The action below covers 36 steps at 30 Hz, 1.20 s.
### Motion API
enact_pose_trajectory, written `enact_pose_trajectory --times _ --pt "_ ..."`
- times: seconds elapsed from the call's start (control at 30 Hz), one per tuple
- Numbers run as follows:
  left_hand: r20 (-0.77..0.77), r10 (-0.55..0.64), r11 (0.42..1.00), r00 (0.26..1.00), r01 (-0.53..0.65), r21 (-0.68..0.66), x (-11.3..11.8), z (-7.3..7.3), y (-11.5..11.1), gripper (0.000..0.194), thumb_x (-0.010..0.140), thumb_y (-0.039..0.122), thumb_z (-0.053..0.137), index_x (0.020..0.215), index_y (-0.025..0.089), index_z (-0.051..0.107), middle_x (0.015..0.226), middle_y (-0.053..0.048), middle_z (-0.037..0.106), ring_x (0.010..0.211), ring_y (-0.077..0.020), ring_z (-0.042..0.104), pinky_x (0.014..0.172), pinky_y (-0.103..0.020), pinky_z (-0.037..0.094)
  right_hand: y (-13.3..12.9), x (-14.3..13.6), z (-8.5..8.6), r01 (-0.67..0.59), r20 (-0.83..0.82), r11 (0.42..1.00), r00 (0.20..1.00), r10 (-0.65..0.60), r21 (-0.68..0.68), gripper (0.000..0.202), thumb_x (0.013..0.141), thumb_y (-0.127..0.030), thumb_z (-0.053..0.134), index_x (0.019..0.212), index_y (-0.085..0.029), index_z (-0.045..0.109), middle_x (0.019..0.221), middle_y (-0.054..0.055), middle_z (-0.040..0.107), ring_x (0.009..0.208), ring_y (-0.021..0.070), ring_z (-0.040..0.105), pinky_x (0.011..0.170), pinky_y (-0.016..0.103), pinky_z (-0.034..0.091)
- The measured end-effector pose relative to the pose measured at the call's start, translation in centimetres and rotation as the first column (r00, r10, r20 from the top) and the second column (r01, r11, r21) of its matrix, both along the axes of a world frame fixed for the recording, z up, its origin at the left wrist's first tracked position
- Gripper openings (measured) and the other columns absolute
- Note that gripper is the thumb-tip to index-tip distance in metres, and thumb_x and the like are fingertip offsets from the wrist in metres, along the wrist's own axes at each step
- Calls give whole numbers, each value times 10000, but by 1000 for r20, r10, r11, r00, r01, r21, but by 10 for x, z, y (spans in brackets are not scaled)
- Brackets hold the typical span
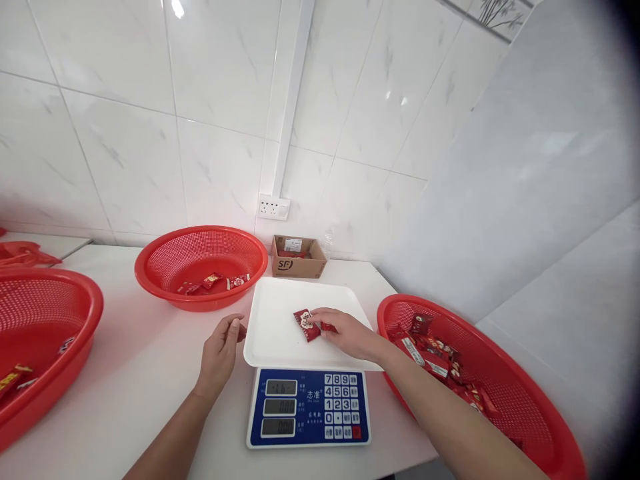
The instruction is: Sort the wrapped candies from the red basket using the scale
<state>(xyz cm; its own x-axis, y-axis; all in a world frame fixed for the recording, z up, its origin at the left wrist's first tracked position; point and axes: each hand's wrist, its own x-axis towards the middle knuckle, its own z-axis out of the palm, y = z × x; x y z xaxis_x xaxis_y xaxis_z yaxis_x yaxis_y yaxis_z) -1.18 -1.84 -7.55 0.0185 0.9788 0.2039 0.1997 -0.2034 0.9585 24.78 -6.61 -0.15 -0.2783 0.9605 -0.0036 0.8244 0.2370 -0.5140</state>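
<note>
A digital weighing scale (309, 408) with a white tray (270, 300) stands in front of me. On the tray lies a small red snack packet (306, 325) with a pale printed patch. My right hand (345, 333) is over the tray, its fingertips on that packet. Another red packet (327, 327) shows under its curled fingers, mostly covered. My left hand (221, 350) is beside the tray's left edge, thumb and fingers closed. A sliver of a red packet (243, 332) shows behind its fingers; the rest is hidden.
A red basket (480, 333) with many packets stands at the right. Another red basket (200, 240) with a few packets is behind left, and a third basket (80, 293) is at the far left. A cardboard box (300, 268) sits near the wall below a socket (274, 207).
</note>
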Motion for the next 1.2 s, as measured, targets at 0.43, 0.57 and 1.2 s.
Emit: enact_pose_trajectory --times 0.43,0.57,1.2 --pt "5 -17 1000 1000 17 -8 1 2 -2 399 806 519 389 940 192 576 726 -17 619 688 -171 597 633 -287 494 4 -3 -9 99 94 994 990 -104 50 420 781 -104 444 1155 -223 594 1189 26 598 1116 209 482 971 365 354" --pt "6 -20 1000 1000 20 -16 1 3 -2 405 805 521 388 932 187 578 726 -18 619 693 -170 596 643 -286 492 6 -3 -12 222 114 973 967 -229 71 371 788 -170 483 1140 -187 597 1188 78 587 1130 245 473 967 390 345" --pt "4 -70 997 998 70 -33 1 -3 1 346 816 497 411 920 214 581 869 -19 653 771 -163 601 706 -267 481 2 4 -11 303 114 951 944 -308 58 453 779 -206 493 1231 -184 523 1262 71 535 1145 223 463 950 339 352"
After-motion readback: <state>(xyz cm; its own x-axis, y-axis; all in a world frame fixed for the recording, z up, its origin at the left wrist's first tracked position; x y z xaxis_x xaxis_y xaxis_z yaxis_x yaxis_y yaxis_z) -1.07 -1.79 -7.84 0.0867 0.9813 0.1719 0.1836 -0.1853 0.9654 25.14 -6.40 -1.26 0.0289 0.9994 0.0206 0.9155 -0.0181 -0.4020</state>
